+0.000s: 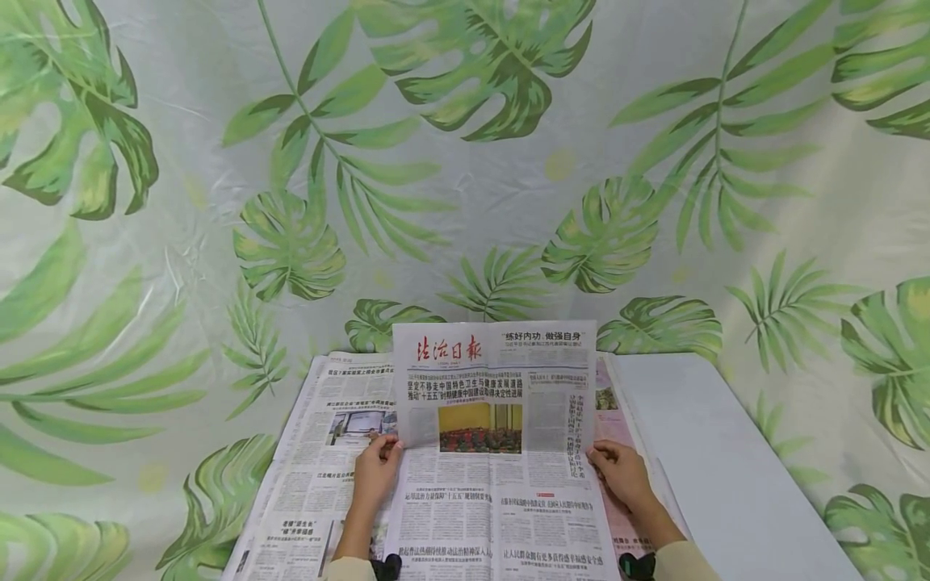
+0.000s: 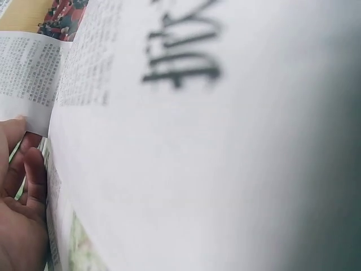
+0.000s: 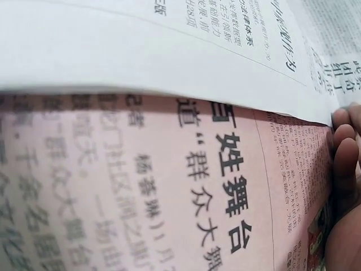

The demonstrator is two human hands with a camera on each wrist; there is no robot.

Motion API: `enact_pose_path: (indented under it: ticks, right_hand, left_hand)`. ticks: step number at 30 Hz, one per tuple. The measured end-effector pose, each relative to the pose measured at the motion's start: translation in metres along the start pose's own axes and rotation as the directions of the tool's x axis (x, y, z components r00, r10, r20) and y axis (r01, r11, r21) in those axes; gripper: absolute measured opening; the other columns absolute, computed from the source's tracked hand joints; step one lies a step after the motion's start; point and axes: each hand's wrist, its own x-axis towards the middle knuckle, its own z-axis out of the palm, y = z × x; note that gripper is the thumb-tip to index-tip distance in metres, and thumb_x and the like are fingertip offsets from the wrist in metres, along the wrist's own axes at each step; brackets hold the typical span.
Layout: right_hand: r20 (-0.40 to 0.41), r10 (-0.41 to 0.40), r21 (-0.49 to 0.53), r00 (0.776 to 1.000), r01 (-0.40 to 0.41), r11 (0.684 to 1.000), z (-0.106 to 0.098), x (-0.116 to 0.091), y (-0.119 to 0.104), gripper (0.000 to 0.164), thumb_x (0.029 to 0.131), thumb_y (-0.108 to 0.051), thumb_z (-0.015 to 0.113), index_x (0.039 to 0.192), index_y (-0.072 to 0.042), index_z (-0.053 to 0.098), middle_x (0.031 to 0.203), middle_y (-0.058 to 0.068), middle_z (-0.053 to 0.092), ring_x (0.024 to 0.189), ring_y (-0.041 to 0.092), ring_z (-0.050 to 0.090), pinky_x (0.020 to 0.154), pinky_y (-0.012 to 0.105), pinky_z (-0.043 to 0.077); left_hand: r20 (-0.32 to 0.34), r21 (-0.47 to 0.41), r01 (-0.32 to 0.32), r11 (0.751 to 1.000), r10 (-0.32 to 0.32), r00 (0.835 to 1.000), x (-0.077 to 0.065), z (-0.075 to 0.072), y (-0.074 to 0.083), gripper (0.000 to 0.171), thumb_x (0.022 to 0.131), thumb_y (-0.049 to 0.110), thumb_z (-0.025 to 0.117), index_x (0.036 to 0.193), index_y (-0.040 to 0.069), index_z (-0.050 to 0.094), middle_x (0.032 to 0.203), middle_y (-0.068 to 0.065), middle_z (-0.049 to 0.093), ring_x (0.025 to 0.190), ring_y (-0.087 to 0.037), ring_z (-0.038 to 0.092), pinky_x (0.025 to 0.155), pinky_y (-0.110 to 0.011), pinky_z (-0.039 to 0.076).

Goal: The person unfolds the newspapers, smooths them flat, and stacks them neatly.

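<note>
A newspaper (image 1: pixel 465 476) with a red masthead and a colour photo stands raised in the head view, its upper part upright and its lower part sloping toward me. My left hand (image 1: pixel 375 474) pinches its left edge between thumb and fingers. On the opposite edge, my right hand (image 1: pixel 623 476) pinches the paper at about the same height. The left wrist view has the left hand (image 2: pixel 22 197) at the sheet's margin, with thumb on the printed side. Fingers of the right hand (image 3: pixel 347 164) appear at the right wrist view's border; part of that hand is cut off.
More newspaper sheets (image 1: pixel 291 484) lie spread beneath on a white table (image 1: pixel 719 460), including a pink-printed page (image 3: pixel 169 186) on the right. Behind the table hangs a leaf-patterned curtain (image 1: pixel 508 194). Dark wrist bands (image 1: pixel 387 566) circle both wrists.
</note>
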Motion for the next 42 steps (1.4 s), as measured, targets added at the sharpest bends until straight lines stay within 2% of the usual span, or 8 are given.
enact_pose_path:
  ticks: [5,14,25,33,38,42]
  right_hand:
    - [-0.004,-0.008,-0.004,1.000,0.008,1.000,-0.0012,-0.0009,0.0011,0.026,0.099,-0.025,0.071,0.116,-0.006,0.076,0.088,0.002,0.075,0.065,0.008,0.061,0.059,0.021,0.049]
    - [0.010,-0.010,-0.005,1.000,0.010,1.000,-0.0014,-0.0012,0.0007,0.030,0.099,-0.025,0.070,0.121,-0.004,0.074,0.090,0.002,0.075,0.066,0.008,0.061,0.058,0.022,0.049]
    - [0.009,-0.028,-0.010,1.000,0.029,1.000,-0.0025,-0.0008,0.0001,0.029,0.100,-0.026,0.070,0.119,-0.005,0.075,0.088,0.003,0.075,0.066,0.009,0.060,0.059,0.022,0.049]
    - [0.001,-0.004,-0.034,1.000,0.004,0.999,-0.0010,-0.0024,0.0029,0.030,0.098,-0.032,0.071,0.114,-0.006,0.077,0.084,0.001,0.073,0.071,0.012,0.060,0.064,0.023,0.048]
    - [-0.005,0.031,-0.048,1.000,-0.031,0.998,-0.0017,-0.0015,0.0017,0.029,0.097,-0.033,0.071,0.110,-0.008,0.078,0.087,0.000,0.074,0.075,0.013,0.061,0.067,0.024,0.048]
    - [0.006,0.056,-0.023,0.998,-0.055,0.998,-0.0043,-0.0028,-0.0017,0.026,0.098,-0.030,0.070,0.107,-0.007,0.078,0.088,0.002,0.074,0.075,0.014,0.060,0.064,0.024,0.048]
  left_hand:
    - [0.008,0.036,-0.011,0.999,0.010,1.000,0.0019,0.0007,0.0022,0.013,0.097,0.021,0.073,0.105,0.011,0.075,0.079,0.001,0.066,0.070,-0.008,0.054,0.069,-0.026,0.044]
    - [0.005,0.056,0.013,0.998,-0.013,1.000,0.0019,0.0009,0.0041,0.014,0.097,0.024,0.072,0.106,0.012,0.075,0.080,0.004,0.068,0.071,-0.009,0.058,0.072,-0.029,0.047]
    - [-0.027,0.094,0.007,0.996,-0.005,1.000,0.0031,0.0034,0.0056,0.013,0.097,0.023,0.072,0.102,0.011,0.076,0.075,0.004,0.065,0.067,-0.010,0.054,0.069,-0.029,0.044]
    - [-0.009,0.099,0.063,0.993,-0.062,0.998,0.0010,0.0050,0.0038,0.015,0.098,0.026,0.071,0.104,0.014,0.076,0.075,0.004,0.064,0.066,-0.011,0.053,0.066,-0.026,0.043]
    - [0.002,0.085,0.068,0.994,-0.068,0.998,0.0012,0.0045,0.0023,0.018,0.097,0.023,0.071,0.112,0.015,0.074,0.071,0.005,0.062,0.061,-0.010,0.052,0.061,-0.026,0.041]
    - [0.022,0.070,0.063,0.996,-0.065,0.998,0.0018,0.0025,0.0017,0.015,0.096,0.021,0.071,0.109,0.015,0.072,0.071,0.006,0.060,0.062,-0.010,0.052,0.061,-0.025,0.040]
